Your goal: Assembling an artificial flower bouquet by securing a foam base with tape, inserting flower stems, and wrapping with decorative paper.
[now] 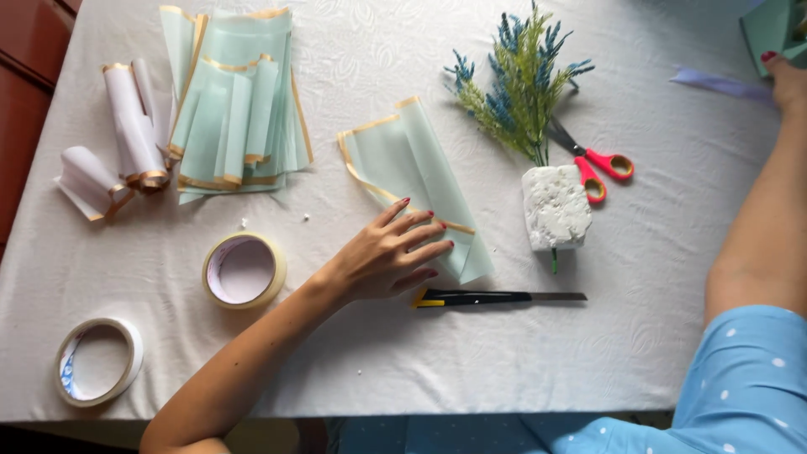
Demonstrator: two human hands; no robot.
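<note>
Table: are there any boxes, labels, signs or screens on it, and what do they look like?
No boxes, signs or screens show; only two tape rolls have printed inner labels.
Cream tape roll: near the table's front left corner; round, white core with blue print.
Yellowish tape roll: left of the left hand; round, pale core with faint pinkish print.

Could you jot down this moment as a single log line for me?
left hand: flat on green paper sheet | right hand: reaching to table's far corner | utility knife: beside left hand
</note>
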